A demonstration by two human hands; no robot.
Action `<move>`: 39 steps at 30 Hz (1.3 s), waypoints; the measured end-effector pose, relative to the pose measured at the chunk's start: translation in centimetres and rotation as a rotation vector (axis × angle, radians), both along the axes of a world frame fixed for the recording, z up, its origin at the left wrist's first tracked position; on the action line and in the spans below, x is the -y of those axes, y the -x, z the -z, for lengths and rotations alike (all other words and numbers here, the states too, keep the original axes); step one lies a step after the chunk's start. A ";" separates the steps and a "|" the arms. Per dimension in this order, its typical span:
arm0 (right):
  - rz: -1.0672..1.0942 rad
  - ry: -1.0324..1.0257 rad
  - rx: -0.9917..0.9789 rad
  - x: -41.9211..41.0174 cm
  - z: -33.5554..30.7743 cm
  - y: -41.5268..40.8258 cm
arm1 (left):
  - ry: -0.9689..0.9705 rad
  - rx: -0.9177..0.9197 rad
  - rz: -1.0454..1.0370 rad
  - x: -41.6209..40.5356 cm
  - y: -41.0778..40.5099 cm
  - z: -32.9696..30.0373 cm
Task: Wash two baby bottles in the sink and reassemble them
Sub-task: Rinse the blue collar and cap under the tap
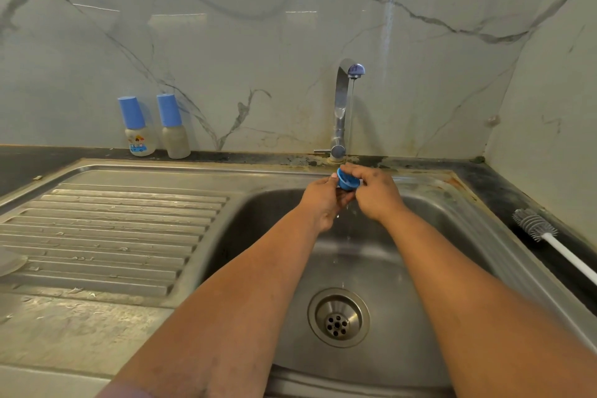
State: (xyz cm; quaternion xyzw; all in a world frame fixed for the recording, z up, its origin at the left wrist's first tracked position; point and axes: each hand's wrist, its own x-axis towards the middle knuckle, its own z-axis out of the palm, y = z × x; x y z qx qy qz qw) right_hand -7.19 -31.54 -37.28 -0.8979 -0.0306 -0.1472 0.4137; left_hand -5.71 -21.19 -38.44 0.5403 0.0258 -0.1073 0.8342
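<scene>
Head view looks down on a stainless steel sink [458,268] whose basin has a round drain [338,317] near its front and a ribbed draining board [109,229] on the left. The dark table [29,161] runs along a marbled wall [258,26] behind. A chrome faucet [343,107] with a blue tip stands at the back rim, and a thin stream of water falls from it. Two baby bottles [155,126] with blue caps stand upright side by side on the table against the wall (the left one has a printed picture, the right one is plain). A bottle brush [546,237] with a white handle lies on the table to the right of the basin. Both forearms reach over the basin. The left hand [323,197] and right hand [374,192] together grip a small blue ring [347,180], fingers curled around it, under the stream above the basin.
</scene>
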 end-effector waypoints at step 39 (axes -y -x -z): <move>0.168 -0.027 0.007 -0.7 0.3 -0.5 | -0.020 0.064 -0.133 -1.0 -0.3 -0.2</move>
